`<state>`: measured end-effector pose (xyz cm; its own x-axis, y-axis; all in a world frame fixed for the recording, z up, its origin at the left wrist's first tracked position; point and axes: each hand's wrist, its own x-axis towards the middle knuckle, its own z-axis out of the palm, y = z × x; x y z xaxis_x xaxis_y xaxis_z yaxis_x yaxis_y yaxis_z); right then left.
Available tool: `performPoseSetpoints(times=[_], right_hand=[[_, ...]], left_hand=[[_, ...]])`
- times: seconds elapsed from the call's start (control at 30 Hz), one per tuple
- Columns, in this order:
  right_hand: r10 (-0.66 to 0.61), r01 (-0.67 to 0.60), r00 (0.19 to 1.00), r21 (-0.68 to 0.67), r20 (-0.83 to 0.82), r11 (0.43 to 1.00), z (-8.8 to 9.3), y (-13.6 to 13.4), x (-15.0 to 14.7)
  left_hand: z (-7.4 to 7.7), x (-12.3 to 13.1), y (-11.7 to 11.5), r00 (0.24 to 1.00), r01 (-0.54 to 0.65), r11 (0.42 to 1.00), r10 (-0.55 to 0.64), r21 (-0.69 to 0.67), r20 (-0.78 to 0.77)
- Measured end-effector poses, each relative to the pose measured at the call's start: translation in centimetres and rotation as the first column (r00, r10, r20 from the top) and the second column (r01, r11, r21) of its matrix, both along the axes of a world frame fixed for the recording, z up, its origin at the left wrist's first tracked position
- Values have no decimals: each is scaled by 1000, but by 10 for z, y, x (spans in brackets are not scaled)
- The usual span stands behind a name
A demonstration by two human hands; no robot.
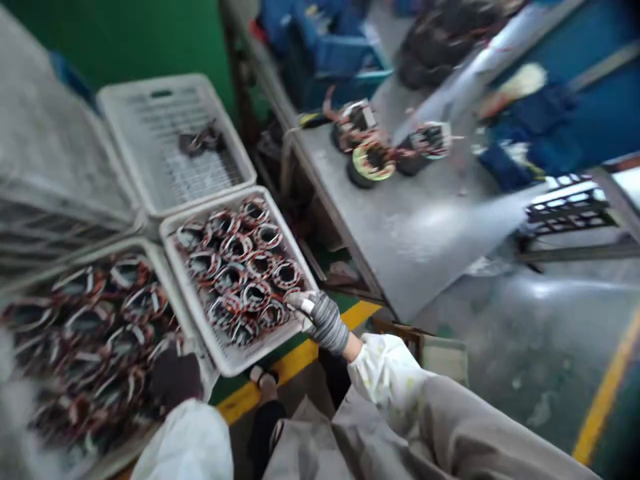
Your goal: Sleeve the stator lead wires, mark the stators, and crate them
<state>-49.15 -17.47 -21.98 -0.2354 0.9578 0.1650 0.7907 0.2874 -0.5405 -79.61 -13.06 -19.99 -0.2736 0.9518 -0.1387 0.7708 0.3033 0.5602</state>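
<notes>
My right hand [323,321], in a grey knitted glove, is closed at the right rim of a white plastic crate [231,369]. Its fingers bend over that rim, close to the nearest stators. Rows of wound motor stators [256,295], ring-shaped with copper wire and white ties, fill this crate. My left hand [177,377], in a dark glove and blurred, is by the near right edge of a second crate [167,280] at the left. More stators [90,323] lie in it. The left fingers cannot be made out.
Behind stands a white crate [150,127] with a small dark piece inside. A metal table [345,193] carries several stators [373,162] and a blue bin [345,60]. A grey panel or crate stack [55,147] rises at left. Yellow lines [295,360] cross the floor.
</notes>
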Motion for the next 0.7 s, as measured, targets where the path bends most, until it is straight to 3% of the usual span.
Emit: performPoseSetpoints(times=[0.1,0.17,0.27,0.4,0.5,0.53,0.6,0.7], right_hand=[[-317,313,946,54,75,948,36,42,109],[-512,517,841,23,175,856,43,50,179],[-654,681,704,-1,277,733,32,46,249],[-694,707,682,33,229,706,14,40,268],[-707,707,689,66,161,704,10,39,260],[-713,712,686,69,145,699,10,39,258],[-721,720,682,59,123,692,11,39,255],[-713,716,693,10,106,698,13,40,254]], left_hand=[[30,75,23,999,16,1000,-17,-16,-28],[51,137,48,979,199,979,-201,39,29],[89,248,106,841,529,818,-541,226,-10],[139,418,201,554,832,514,-790,208,-263],[150,527,259,341,940,315,-850,131,-403],[148,554,273,317,946,313,-850,80,-421],[139,590,291,317,932,362,-843,-22,-435],[125,600,288,352,902,423,-834,-83,-425]])
